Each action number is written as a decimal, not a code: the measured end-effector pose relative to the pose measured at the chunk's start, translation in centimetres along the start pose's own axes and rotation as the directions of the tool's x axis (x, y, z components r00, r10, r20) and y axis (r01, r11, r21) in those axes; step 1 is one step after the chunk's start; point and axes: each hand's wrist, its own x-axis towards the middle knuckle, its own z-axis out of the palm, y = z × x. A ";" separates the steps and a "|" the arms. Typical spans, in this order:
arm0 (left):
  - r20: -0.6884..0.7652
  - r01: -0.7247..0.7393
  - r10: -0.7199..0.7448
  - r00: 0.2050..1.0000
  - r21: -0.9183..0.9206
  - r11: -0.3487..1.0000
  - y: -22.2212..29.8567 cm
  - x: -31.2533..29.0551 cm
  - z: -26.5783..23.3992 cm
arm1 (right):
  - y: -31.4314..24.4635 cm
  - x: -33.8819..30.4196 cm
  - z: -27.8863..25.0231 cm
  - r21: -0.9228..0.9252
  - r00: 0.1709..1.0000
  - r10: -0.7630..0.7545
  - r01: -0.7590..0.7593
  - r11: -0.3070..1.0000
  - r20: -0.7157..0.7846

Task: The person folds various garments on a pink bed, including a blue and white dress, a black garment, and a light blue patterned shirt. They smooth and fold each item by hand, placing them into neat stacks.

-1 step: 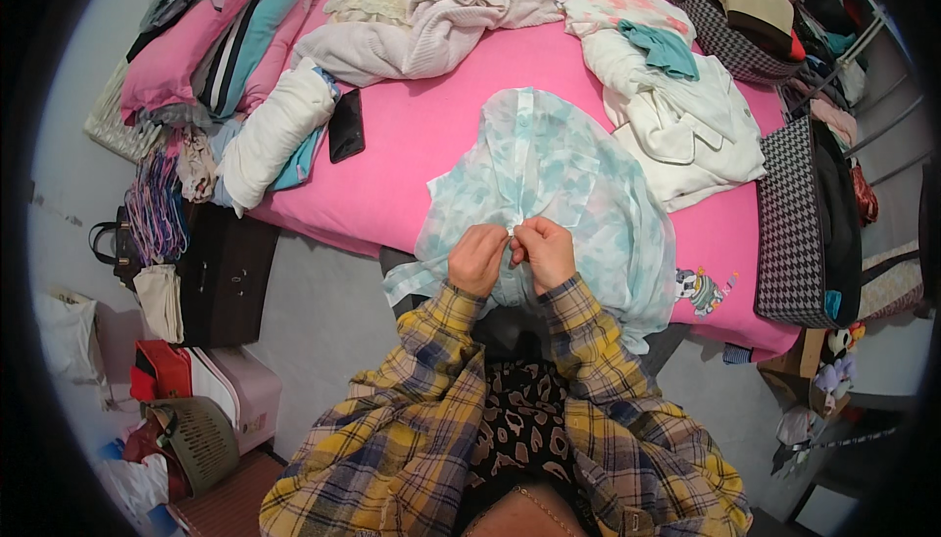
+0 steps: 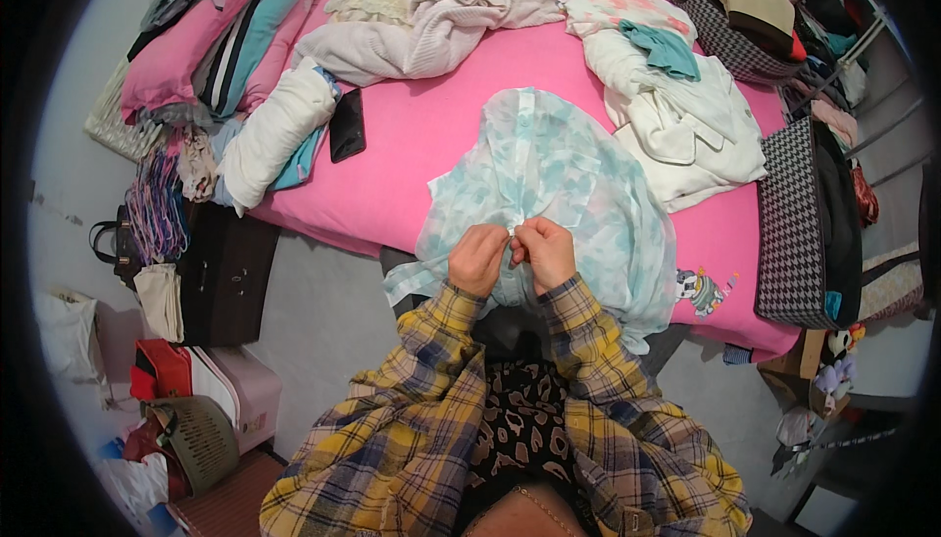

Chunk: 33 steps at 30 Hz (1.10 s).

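Bed (image 2: 412,135): pink, clothes (image 2: 686,135) heaped on top
Floor (image 2: 309,297): grey
Print (image 2: 700,294): cartoon, maybe lettering, too small
Shirt (image 2: 598,214): bed's near edge
Left hand (image 2: 476,259): fingertips pinching shirt front
Right hand (image 2: 547,253): likewise

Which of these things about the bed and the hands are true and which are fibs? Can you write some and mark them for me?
1. The left hand and right hand both have their fingers on the pale blue-green shirt. True.
2. The black phone lies on top of the shirt. False: it lies on the bed sheet, apart from the shirt.
3. The person's sleeves are plaid with yellow in them. True.
4. The bed sheet is green. False: it is pink.
5. A teal cloth lies on the white clothes. True.
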 end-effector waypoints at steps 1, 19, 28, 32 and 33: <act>-0.005 -0.004 0.004 1.000 0.007 1.000 0.0 0.0 0.0 | 0.0 0.0 0.1 0.013 1.000 0.013 -0.013 1.000 -0.005; 0.210 0.678 -0.668 0.714 -0.445 0.585 1.5 0.7 -0.1 | 0.3 0.7 0.5 0.047 0.995 -0.093 0.095 0.994 -0.030; 0.211 0.479 -0.468 0.858 0.002 0.878 1.1 1.3 -0.6 | 2.2 0.8 -0.3 -0.263 0.964 -0.265 0.248 0.932 -0.031; 0.244 0.602 -0.564 0.789 -0.128 0.788 1.1 1.4 -0.5 | 2.2 1.0 -0.6 -0.256 0.965 -0.263 0.250 0.934 -0.017; 0.257 0.639 -0.592 0.764 -0.168 0.751 1.1 1.5 -0.6 | 2.1 1.0 -0.7 -0.221 0.973 -0.231 0.224 0.949 -0.009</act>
